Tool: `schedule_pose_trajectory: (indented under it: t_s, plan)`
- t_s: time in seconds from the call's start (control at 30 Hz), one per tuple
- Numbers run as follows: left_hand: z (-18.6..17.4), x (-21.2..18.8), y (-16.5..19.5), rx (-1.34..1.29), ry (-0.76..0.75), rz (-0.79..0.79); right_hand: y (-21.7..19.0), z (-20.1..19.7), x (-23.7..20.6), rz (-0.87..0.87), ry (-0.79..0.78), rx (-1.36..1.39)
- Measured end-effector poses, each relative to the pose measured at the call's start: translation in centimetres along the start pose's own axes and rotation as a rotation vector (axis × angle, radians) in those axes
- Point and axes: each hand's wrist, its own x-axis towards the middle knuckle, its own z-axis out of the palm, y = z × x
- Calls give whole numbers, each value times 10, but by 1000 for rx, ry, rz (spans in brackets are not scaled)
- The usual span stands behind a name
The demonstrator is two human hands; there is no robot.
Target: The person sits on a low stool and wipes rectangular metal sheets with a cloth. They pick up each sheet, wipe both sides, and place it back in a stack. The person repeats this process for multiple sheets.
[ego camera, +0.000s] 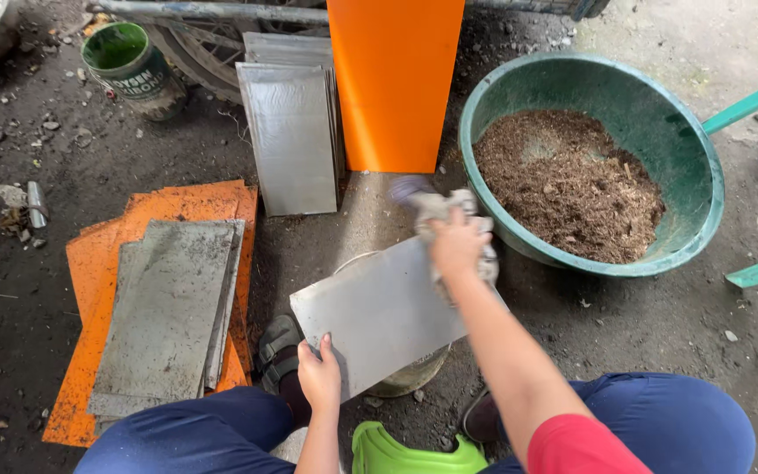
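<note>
A grey metal sheet [379, 312] lies tilted across a round container [410, 379] between my knees. My left hand [319, 376] grips the sheet's near edge. Against the sheet's far right corner, my right hand [458, 246] presses a crumpled grey cloth [436, 207], which it holds. The cloth looks blurred at its far end.
A green basin [677, 140] of brown sawdust-like material sits at right. Grey sheets [168, 316] are stacked on an orange board [89, 272] at left. More sheets [289, 132] and an orange panel [394, 83] lean at the back. A green bucket [125, 57] stands far left.
</note>
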Motion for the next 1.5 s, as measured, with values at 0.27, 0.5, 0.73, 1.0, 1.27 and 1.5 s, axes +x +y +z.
schedule_pose_trajectory:
  t_s: [0.27, 0.5, 0.73, 1.0, 1.27, 1.5]
  plan:
    - [-3, 1, 7, -176, -15, 37, 117, -53, -16, 364, 42, 269]
    - [8, 1, 0, -139, 26, 104, -31, -53, -139, -210, -145, 200]
    - [16, 3, -8, 40, 105, 245, -58, -8, -176, -444, -106, 115]
    - [-3, -8, 8, -123, 1, 7, 138, -32, -74, 324, -73, 73]
    - [9, -11, -25, -194, 81, 3, 92, -75, -66, 84, 18, 154]
    - [15, -30, -28, 61, -166, -126, -77, -43, -164, -491, -94, 195]
